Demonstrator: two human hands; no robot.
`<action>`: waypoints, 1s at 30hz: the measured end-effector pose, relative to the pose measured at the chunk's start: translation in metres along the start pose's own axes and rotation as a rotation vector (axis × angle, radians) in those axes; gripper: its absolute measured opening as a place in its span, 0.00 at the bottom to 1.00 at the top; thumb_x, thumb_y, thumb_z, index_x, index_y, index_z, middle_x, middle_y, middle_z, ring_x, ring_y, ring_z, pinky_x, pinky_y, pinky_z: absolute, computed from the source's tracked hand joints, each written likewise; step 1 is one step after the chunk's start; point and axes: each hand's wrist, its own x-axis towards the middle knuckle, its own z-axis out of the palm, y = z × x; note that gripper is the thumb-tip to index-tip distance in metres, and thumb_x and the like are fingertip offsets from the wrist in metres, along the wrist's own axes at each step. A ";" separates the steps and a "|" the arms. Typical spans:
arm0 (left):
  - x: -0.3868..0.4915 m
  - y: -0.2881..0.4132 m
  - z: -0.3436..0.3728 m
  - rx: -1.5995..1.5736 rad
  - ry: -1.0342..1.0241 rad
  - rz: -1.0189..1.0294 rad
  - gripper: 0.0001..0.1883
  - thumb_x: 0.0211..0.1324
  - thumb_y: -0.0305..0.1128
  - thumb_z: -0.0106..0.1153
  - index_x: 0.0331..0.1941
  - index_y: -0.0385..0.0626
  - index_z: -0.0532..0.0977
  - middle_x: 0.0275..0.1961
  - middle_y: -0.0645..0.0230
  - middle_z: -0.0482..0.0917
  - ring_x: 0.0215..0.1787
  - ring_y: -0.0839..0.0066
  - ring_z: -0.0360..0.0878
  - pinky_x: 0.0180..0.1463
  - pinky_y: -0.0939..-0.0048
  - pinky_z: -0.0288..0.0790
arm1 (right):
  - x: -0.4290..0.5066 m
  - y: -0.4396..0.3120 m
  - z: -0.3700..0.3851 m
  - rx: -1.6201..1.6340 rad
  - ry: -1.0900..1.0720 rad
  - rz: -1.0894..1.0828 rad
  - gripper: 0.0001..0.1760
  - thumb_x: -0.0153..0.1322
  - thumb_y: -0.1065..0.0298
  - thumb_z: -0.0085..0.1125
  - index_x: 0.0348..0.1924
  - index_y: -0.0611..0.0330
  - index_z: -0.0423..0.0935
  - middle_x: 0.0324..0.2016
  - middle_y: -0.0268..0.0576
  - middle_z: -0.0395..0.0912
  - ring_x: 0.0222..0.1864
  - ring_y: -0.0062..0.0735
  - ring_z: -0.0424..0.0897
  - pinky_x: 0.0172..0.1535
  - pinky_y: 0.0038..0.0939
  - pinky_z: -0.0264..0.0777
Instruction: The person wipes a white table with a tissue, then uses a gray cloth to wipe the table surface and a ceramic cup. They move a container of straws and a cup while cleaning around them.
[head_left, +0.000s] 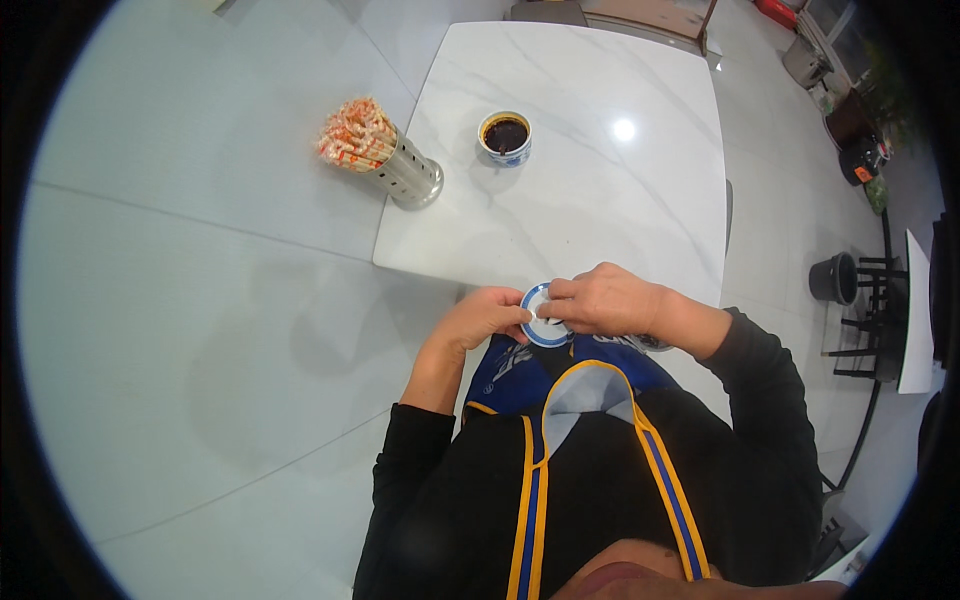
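My left hand (495, 313) grips the left rim of a small round porcelain lid or dish (547, 335), white with a blue patterned band. It is held at the table's near edge, in front of my apron. My right hand (604, 304) reaches over it from the right, its bent fingers against the white middle. Whether those fingers pinch something there is hidden. Farther back on the white marbled table (585, 202) stands a blue-and-white porcelain jar (514, 158), uncovered, with dark sauce or chili oil inside and what may be a spoon handle.
A perforated metal holder (411, 176) full of wrapped chopsticks (358, 139) stands at the table's left edge. Partly hidden beneath my right forearm is a round container (652, 343). On the right are a black bucket (833, 278), stacked black stools (870, 322) and a metal pot (807, 61).
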 end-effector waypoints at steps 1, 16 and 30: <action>0.002 0.000 -0.001 -0.002 0.000 -0.001 0.13 0.57 0.30 0.58 0.44 0.36 0.78 0.36 0.68 0.82 0.34 0.79 0.81 0.42 0.78 0.77 | 0.000 0.001 0.001 0.007 0.005 -0.001 0.14 0.63 0.71 0.59 0.43 0.51 0.75 0.31 0.39 0.74 0.27 0.37 0.80 0.26 0.34 0.74; 0.026 -0.021 -0.023 -0.186 0.225 -0.016 0.24 0.64 0.42 0.57 0.58 0.38 0.69 0.50 0.60 0.77 0.46 0.71 0.80 0.49 0.71 0.77 | -0.053 0.112 0.041 0.011 0.262 0.707 0.19 0.58 0.64 0.64 0.42 0.60 0.77 0.36 0.52 0.78 0.37 0.51 0.79 0.43 0.42 0.75; -0.028 -0.099 -0.062 -0.496 0.514 0.058 0.18 0.65 0.40 0.55 0.51 0.40 0.73 0.45 0.62 0.80 0.43 0.70 0.80 0.49 0.68 0.77 | -0.063 0.193 0.056 -0.044 0.424 1.117 0.19 0.63 0.60 0.60 0.43 0.61 0.77 0.36 0.54 0.80 0.41 0.51 0.80 0.46 0.41 0.74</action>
